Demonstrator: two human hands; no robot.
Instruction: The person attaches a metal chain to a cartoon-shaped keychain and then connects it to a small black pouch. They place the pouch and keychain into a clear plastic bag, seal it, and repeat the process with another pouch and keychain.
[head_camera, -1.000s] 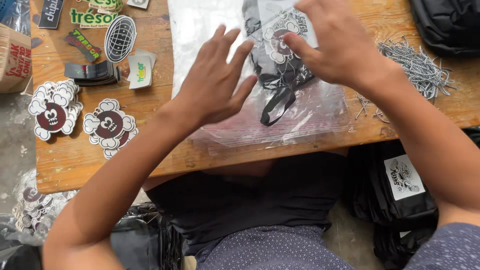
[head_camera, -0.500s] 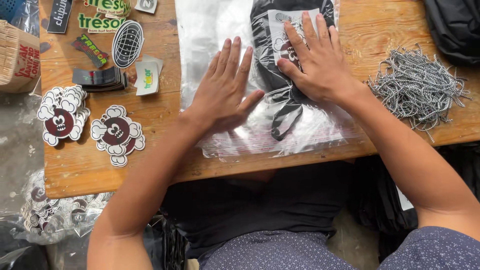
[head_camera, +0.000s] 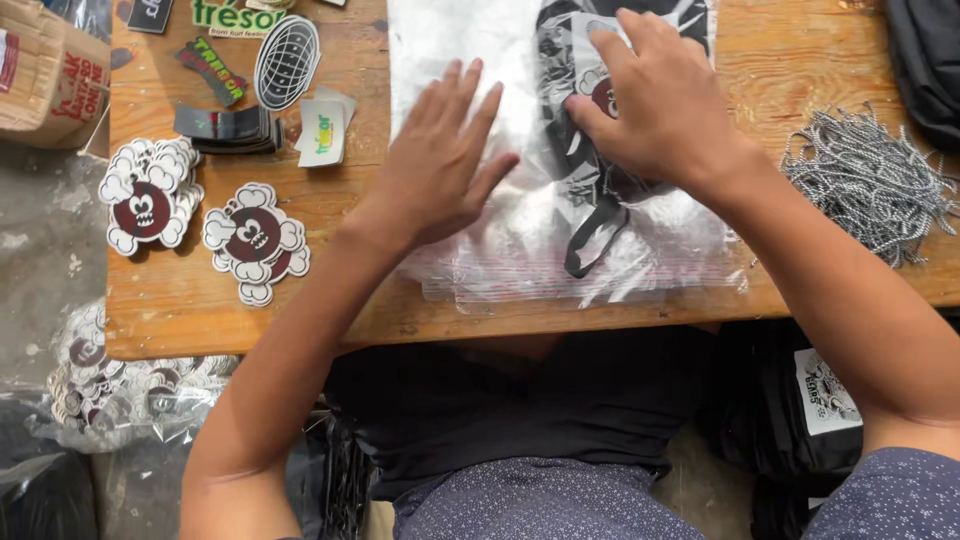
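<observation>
A clear plastic bag (head_camera: 520, 230) lies flat on the wooden table (head_camera: 330, 310), on a stack of more such bags. Inside it is a folded black cloth item (head_camera: 590, 200) with a white and dark red cartoon print and a black strap. My left hand (head_camera: 440, 165) presses flat on the bag's left half, fingers spread. My right hand (head_camera: 660, 100) presses down on the black item through the plastic, fingers together over the print.
Two piles of cloud-shaped cartoon stickers (head_camera: 250, 240) lie at the table's left, with other stickers (head_camera: 285, 48) above them. A heap of grey cords (head_camera: 870, 180) sits at the right. A cardboard box (head_camera: 50, 70) is far left. Bagged stickers (head_camera: 110, 390) lie below the table.
Both hands have settled flat on the bag and slid slightly; the right hand has moved up over the print. The camera has shifted, so the table sits a little lower in view.
</observation>
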